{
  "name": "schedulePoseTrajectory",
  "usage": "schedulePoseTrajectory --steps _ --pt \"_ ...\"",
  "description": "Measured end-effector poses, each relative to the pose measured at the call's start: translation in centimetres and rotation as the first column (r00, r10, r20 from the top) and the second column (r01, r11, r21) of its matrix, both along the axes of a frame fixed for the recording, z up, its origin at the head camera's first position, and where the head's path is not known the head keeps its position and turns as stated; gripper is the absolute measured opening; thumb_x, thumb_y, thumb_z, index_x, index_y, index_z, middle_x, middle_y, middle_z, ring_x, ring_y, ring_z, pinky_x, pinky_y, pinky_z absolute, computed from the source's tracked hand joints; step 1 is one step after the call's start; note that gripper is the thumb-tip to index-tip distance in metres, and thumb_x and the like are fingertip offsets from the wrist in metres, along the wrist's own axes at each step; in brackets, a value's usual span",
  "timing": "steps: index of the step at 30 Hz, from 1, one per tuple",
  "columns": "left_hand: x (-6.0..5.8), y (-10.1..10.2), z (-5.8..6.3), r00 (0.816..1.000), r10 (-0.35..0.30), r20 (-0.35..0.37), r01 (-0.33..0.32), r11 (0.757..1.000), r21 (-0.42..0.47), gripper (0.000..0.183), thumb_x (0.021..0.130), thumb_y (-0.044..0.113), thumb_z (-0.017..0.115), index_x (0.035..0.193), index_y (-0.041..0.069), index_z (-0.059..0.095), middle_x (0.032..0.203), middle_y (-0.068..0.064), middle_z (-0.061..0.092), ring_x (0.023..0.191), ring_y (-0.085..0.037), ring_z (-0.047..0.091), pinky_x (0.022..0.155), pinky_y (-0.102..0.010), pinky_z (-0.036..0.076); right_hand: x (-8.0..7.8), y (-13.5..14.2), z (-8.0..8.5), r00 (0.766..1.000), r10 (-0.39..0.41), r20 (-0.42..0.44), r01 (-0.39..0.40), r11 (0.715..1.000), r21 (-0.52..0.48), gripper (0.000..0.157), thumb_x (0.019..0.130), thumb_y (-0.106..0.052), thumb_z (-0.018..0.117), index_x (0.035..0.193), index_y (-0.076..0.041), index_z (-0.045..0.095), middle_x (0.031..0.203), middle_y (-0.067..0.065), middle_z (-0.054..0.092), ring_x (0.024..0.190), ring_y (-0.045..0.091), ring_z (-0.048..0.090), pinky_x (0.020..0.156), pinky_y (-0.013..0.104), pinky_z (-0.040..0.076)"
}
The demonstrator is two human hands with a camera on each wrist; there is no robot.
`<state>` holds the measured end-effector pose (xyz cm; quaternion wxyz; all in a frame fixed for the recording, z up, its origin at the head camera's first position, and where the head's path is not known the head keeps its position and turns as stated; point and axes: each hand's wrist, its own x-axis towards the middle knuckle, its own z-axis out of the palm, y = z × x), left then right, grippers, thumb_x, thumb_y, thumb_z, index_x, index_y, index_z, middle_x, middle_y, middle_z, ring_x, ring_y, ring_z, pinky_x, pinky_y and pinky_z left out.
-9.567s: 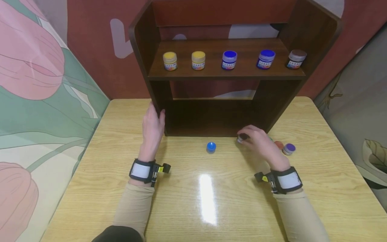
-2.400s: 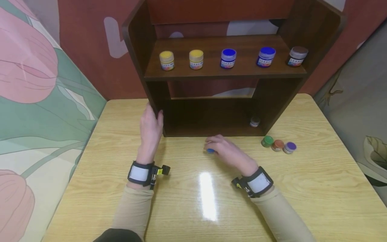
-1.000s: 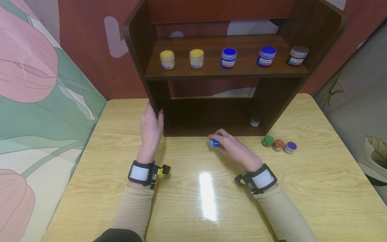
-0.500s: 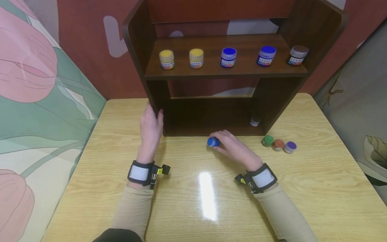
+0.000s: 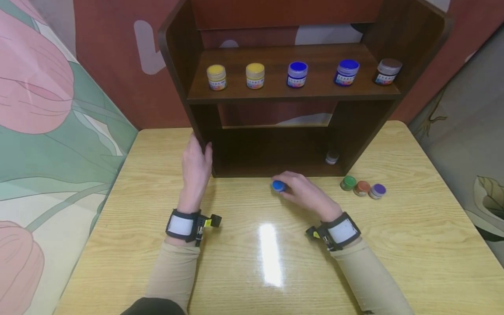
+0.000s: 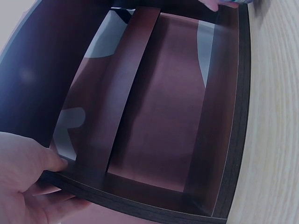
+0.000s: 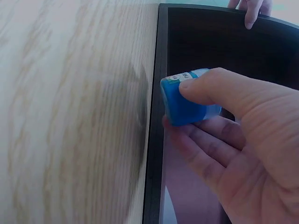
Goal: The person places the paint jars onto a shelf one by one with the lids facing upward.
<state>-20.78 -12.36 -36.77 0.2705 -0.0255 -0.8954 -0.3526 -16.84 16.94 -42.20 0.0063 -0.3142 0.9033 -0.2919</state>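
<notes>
My right hand (image 5: pixel 304 191) pinches a small blue paint jar (image 5: pixel 278 186) between thumb and fingers, just in front of the shelf's lower board. In the right wrist view the blue jar (image 7: pixel 187 100) shows a strip of its label beside the thumb. My left hand (image 5: pixel 195 168) grips the left side panel of the dark brown wooden shelf (image 5: pixel 275 98). The left wrist view shows the thumb (image 6: pixel 55 161) on the panel's inner side and the fingers outside. A dark-lidded jar (image 5: pixel 332 158) stands at the lower board's right end.
On the upper board stand two yellow jars (image 5: pixel 217 78) (image 5: pixel 255 76), two dark blue jars (image 5: pixel 297 75) (image 5: pixel 347 72) and a brown-lidded jar (image 5: pixel 387 72). Green (image 5: pixel 348 183), orange-brown (image 5: pixel 362 188) and purple-lidded (image 5: pixel 377 191) jars sit on the table, front right.
The dark-lidded jar moved from my right hand onto the lower board. My right hand then went left, picked up the blue jar and turned it. My left hand stayed on the shelf.
</notes>
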Motion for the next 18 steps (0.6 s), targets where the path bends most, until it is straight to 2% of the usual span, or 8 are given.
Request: schedulePoseTrajectory --steps 9,18 --pt "0.04 0.01 0.1 1.0 -0.005 0.004 0.005 1.0 0.002 0.038 0.1 0.013 0.059 0.133 -0.004 0.05 0.12 -0.027 0.066 0.112 -0.042 0.066 0.095 -0.053 0.054 -0.01 0.05 -0.01 1.0 -0.016 0.012 0.016 1.0 0.013 0.033 0.087 -0.003 0.075 0.119 -0.002 0.067 0.117 0.012 0.069 0.113 0.027 0.067 0.099 0.039 0.056" --pt "0.02 -0.03 0.06 1.0 -0.013 -0.008 0.013 1.0 -0.005 0.038 0.099 0.012 0.06 0.133 -0.003 0.05 0.12 -0.027 0.066 0.112 -0.041 0.065 0.095 -0.052 0.054 -0.06 0.09 -0.19 1.0 -0.02 0.019 0.019 1.0 0.025 0.034 0.088 -0.004 0.074 0.122 -0.002 0.067 0.12 0.013 0.068 0.115 0.028 0.067 0.1 0.04 0.055"
